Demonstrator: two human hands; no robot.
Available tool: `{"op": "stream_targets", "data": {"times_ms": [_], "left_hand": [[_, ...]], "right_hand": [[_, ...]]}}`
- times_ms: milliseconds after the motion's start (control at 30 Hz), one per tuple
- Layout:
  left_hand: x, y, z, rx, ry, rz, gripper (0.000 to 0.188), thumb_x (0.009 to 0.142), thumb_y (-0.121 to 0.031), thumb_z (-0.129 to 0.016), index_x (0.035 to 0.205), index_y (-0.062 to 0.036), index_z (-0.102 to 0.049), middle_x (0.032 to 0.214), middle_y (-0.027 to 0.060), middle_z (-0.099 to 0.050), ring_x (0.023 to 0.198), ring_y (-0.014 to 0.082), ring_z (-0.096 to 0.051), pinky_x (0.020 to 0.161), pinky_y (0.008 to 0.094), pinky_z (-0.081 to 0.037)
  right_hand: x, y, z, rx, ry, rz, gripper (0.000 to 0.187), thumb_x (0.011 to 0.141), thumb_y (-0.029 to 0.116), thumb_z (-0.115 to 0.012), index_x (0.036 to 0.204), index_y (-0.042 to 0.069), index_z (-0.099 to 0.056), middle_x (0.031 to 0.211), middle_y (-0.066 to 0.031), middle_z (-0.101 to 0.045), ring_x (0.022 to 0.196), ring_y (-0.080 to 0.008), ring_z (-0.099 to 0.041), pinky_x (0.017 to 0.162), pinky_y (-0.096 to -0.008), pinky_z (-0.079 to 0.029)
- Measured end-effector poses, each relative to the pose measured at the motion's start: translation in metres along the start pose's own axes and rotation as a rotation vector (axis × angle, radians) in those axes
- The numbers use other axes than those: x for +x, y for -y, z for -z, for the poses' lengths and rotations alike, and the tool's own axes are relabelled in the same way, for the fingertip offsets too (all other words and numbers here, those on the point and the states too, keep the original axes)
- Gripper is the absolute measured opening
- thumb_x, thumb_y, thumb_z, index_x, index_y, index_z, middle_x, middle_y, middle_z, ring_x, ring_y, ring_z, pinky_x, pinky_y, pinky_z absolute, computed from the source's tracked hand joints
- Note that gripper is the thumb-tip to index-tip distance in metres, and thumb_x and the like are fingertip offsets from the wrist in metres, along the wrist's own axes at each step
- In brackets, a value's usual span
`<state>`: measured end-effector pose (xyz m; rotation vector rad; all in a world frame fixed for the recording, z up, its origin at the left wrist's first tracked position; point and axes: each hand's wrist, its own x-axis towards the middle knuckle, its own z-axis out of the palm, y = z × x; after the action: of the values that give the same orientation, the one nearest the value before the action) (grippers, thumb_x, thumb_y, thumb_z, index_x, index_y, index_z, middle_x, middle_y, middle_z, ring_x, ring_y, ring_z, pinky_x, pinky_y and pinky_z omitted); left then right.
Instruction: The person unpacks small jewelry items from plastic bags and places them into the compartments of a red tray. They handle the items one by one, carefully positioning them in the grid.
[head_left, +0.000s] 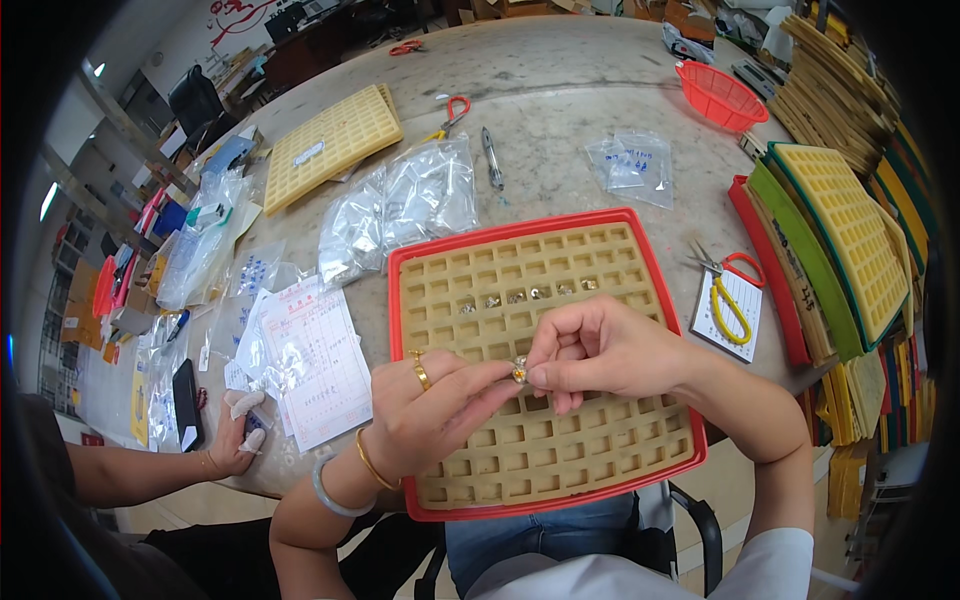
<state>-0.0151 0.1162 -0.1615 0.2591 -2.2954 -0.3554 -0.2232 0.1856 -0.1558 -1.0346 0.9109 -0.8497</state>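
Note:
Over a beige tray with a red rim [396, 330] and rows of square pockets, my two hands meet. Between the fingertips is a small shiny jewelry piece [520, 372], silvery with a yellow spot; its exact kind is too small to tell. My left hand [432, 400], wearing a gold ring, pinches it from the left. From the right, my right hand [610, 355] grips it with thumb and index finger, the other fingers curled. Several small shiny pieces [516, 297] sit in one row of pockets just beyond my hands.
Plastic bags [430, 195], a pen [491, 160] and yellow trays [335, 140] lie beyond. Scissors [725, 270] rest on a notepad [735, 335] to the right, near stacked trays [840, 240]. Papers [315, 365], a phone [187, 405] and another person's hand [235, 435] are left.

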Motion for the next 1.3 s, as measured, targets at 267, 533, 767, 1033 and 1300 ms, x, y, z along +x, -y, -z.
{"op": "stream_targets", "data": {"times_ms": [267,533,767,1033,1300], "left_hand": [[-0.0004,0.0004,-0.0004,-0.003,-0.016,0.006,0.026,0.06,-0.002,-0.079,0.082,-0.003,-0.067,0.056,0.0034,-0.054,0.046,0.0131,-0.051,0.042,0.0233,-0.037],[-0.0011,0.0002,-0.0005,-0.028,-0.037,0.032,0.025,0.06,-0.004,-0.08,0.081,-0.0026,-0.067,0.058,0.0047,-0.056,0.046,0.0131,-0.051,0.042,0.0233,-0.037],[0.0,0.0002,0.0,-0.027,-0.024,0.022,0.021,0.063,-0.005,-0.077,0.082,-0.0039,-0.067,0.059,0.003,-0.054,0.047,0.0131,-0.052,0.04,0.0244,-0.039],[-0.0027,0.0021,0.0002,-0.054,0.006,0.069,0.022,0.064,-0.005,-0.077,0.084,-0.0038,-0.067,0.059,0.0038,-0.054,0.047,0.0116,-0.051,0.042,0.0226,-0.037],[0.0014,-0.0009,0.0028,-0.852,0.194,0.994,0.018,0.082,-0.015,-0.067,0.092,-0.0007,-0.067,0.061,-0.0052,-0.055,0.051,0.0015,-0.045,0.046,0.0169,-0.034]], "right_hand": [[0.0002,0.0006,-0.0006,-0.01,-0.009,-0.004,0.012,0.086,0.014,-0.062,0.088,0.002,-0.06,0.08,-0.0032,-0.063,0.066,-0.0074,-0.06,0.058,-0.0196,-0.048],[-0.0003,0.0006,-0.001,0.005,-0.013,-0.005,0.013,0.086,0.014,-0.062,0.089,0.002,-0.061,0.08,-0.0034,-0.063,0.065,-0.0075,-0.06,0.057,-0.0196,-0.048],[0.0001,-0.0002,-0.0001,-0.005,-0.008,-0.006,0.014,0.086,0.015,-0.062,0.089,0.001,-0.061,0.08,-0.0038,-0.063,0.065,-0.0077,-0.061,0.057,-0.0196,-0.048],[0.0001,0.0002,-0.0014,-0.026,-0.022,-0.002,0.015,0.086,0.015,-0.062,0.089,0.001,-0.061,0.08,-0.0036,-0.063,0.065,-0.0072,-0.061,0.058,-0.019,-0.048],[-0.0004,-0.0013,-0.0026,-0.067,-0.062,0.057,0.014,0.085,0.013,-0.063,0.086,-0.001,-0.061,0.077,-0.0037,-0.063,0.065,-0.0068,-0.061,0.059,-0.0189,-0.048]]}}
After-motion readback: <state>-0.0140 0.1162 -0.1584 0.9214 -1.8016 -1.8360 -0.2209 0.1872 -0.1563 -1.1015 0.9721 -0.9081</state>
